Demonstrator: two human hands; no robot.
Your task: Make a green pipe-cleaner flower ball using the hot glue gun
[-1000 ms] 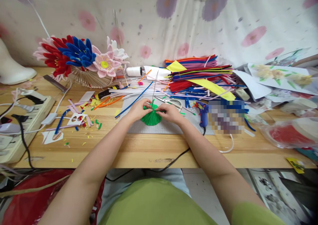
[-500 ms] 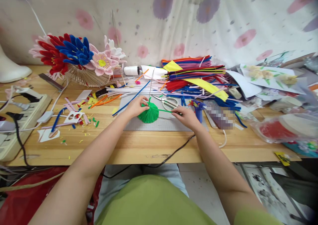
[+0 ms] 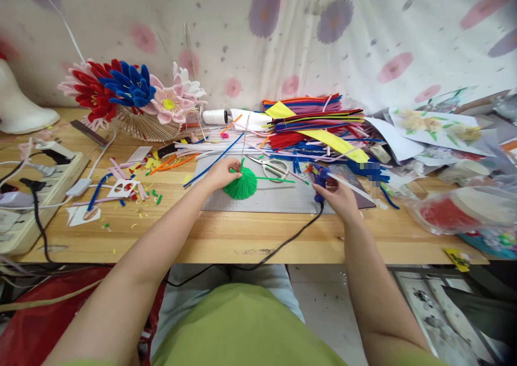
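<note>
My left hand [image 3: 221,173] pinches the top of a green fan-shaped pipe-cleaner piece [image 3: 241,186] that rests on the grey cutting mat [image 3: 278,198]. A loose green strand [image 3: 278,180] runs from that piece to the right across the mat. My right hand [image 3: 338,198] is at the mat's right edge, with its fingers closed round the blue glue gun [image 3: 320,179], whose black cord [image 3: 278,246] drops over the table's front edge. Scissors [image 3: 273,167] lie between the two hands.
A heap of coloured pipe cleaners [image 3: 319,123] fills the back of the table. A fan with red, blue and pink flowers [image 3: 129,99] stands at the back left. A power strip [image 3: 28,199] lies far left. Scraps [image 3: 125,188] litter the left; papers and bags [image 3: 456,209] crowd the right.
My right hand let go of the green strand, moved right and closed on the blue glue gun. My left hand has stayed on the green piece.
</note>
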